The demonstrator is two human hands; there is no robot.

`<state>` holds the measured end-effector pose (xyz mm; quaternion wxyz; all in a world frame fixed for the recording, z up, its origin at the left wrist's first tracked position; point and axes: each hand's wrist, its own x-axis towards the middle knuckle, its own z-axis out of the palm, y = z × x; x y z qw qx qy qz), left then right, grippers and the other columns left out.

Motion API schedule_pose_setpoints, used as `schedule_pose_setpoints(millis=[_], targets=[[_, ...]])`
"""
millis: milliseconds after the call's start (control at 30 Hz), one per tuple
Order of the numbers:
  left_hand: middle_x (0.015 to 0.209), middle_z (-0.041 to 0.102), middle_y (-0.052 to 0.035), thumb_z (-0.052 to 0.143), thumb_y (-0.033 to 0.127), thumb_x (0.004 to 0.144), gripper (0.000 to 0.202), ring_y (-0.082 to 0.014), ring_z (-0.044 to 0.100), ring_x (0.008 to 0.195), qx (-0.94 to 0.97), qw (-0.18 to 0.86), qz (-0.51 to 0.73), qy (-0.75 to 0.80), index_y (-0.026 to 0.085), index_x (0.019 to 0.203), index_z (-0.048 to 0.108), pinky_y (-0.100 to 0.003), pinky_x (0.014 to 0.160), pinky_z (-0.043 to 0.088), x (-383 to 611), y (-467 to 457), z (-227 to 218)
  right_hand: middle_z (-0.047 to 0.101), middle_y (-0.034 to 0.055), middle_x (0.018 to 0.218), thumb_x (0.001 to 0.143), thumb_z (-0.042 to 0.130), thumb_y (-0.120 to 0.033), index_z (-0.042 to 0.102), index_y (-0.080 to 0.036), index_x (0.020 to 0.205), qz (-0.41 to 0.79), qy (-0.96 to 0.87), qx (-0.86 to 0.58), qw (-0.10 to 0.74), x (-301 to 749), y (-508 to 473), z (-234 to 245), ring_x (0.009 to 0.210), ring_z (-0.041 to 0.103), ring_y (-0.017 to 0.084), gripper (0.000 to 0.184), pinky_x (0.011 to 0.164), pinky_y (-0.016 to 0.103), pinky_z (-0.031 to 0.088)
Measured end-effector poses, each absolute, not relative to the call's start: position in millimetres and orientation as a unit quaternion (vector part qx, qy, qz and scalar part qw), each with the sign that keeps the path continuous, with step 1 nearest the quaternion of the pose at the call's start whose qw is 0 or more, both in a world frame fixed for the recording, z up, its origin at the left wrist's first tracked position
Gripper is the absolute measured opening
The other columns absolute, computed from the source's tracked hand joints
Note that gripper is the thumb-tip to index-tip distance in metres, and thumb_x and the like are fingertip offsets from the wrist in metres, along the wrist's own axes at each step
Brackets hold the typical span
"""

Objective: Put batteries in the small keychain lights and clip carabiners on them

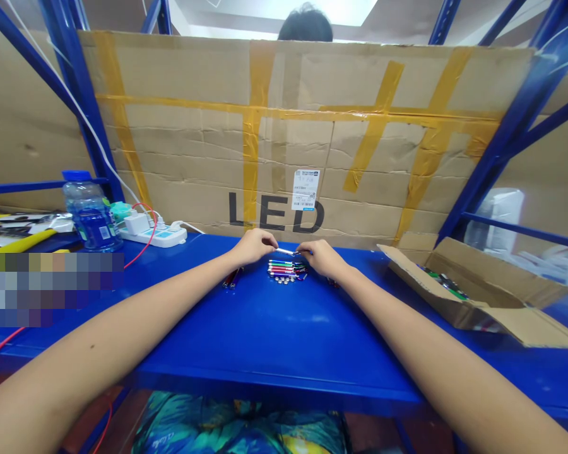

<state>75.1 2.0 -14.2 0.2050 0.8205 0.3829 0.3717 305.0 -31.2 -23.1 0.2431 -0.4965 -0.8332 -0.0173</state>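
My left hand (255, 247) pinches the left end of a slim silver-white pen (284, 251), held level just above the table. The fingertips of my right hand (320, 256) are closed at the pen's other end, where a small dark part shows. Directly below lies a stacked row of coloured pens (281, 268), green, red and purple among them, pointing sideways. Several small round silver pieces (282, 281) sit along the row's near side. Beside my left wrist are dark pens (232, 277), partly hidden by the forearm. Something small and dark red (332, 283) shows beside my right wrist.
The blue table (274, 340) ends in front at its edge. An open cardboard box (478, 302) with pens inside stands right. At left are a bottle with a blue lid (89, 211), a power strip (163, 237) and a red cable (139, 255). A taped cardboard wall (194, 157) closes the back.
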Motion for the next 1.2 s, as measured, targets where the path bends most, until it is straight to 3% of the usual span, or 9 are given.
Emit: schedule_pose_setpoints(millis=[200, 467, 667, 800, 1000, 1200], targets=[[0.084, 0.075, -0.0028, 0.064, 0.011, 0.073, 0.016, -0.018, 0.067, 0.083, 0.858, 0.155, 0.264, 0.413, 0.018, 0.081, 0.076, -0.028, 0.079, 0.049, 78, 1, -15, 0.075, 0.0069, 0.105, 0.086, 0.048, -0.008, 0.076, -0.018, 0.102, -0.009, -0.839, -0.511, 0.185, 305, -30, -27, 0.098, 0.068, 0.02, 0.034, 0.087, 0.025, 0.046], [0.095, 0.075, -0.0026, 0.055, 0.015, 0.079, 0.02, -0.0181, 0.066, 0.092, 0.866, 0.161, 0.219, 0.419, 0.017, 0.086, 0.074, -0.028, 0.086, 0.048, 77, -2, -11, 0.074, 0.0085, 0.108, 0.083, 0.042, -0.005, 0.075, -0.017, 0.104, 0.003, -0.836, -0.52, 0.175, 302, -34, -27, 0.1, 0.067, 0.022, 0.04, 0.088, 0.026, 0.047], [0.122, 0.068, -0.0065, 0.045, 0.005, 0.076, 0.046, -0.0175, 0.061, 0.113, 0.89, 0.178, 0.133, 0.398, 0.015, 0.117, 0.066, -0.027, 0.099, 0.044, 66, -6, 0, 0.066, 0.0092, 0.126, 0.086, 0.038, -0.005, 0.067, -0.016, 0.122, 0.042, -0.843, -0.495, 0.206, 299, -36, -29, 0.115, 0.062, 0.022, 0.048, 0.099, 0.029, 0.044], [0.138, 0.057, -0.0092, 0.048, 0.007, 0.075, 0.059, -0.0205, 0.054, 0.124, 0.904, 0.115, 0.04, 0.409, 0.016, 0.134, 0.053, -0.03, 0.104, 0.041, 57, -13, 7, 0.064, 0.011, 0.13, 0.087, 0.036, -0.007, 0.065, -0.014, 0.124, 0.058, -0.849, -0.485, 0.201, 296, -37, -29, 0.119, 0.059, 0.023, 0.048, 0.103, 0.032, 0.042], [0.124, 0.064, -0.0167, 0.044, 0.019, 0.087, 0.04, -0.0268, 0.062, 0.108, 0.879, -0.019, -0.053, 0.474, 0.013, 0.122, 0.061, -0.034, 0.09, 0.049, 71, -37, 2, 0.064, 0.0124, 0.13, 0.085, 0.037, -0.006, 0.064, -0.013, 0.126, 0.036, -0.856, -0.481, 0.185, 294, -39, -31, 0.117, 0.06, 0.025, 0.049, 0.101, 0.034, 0.043], [0.138, 0.051, -0.0244, 0.048, 0.013, 0.085, 0.054, -0.0326, 0.052, 0.124, 0.848, -0.083, -0.109, 0.512, 0.006, 0.138, 0.048, -0.041, 0.099, 0.043, 89, -49, -7, 0.063, 0.0141, 0.13, 0.079, 0.039, -0.002, 0.064, -0.01, 0.126, 0.032, -0.856, -0.489, 0.166, 291, -40, -31, 0.119, 0.059, 0.025, 0.054, 0.101, 0.032, 0.043]])
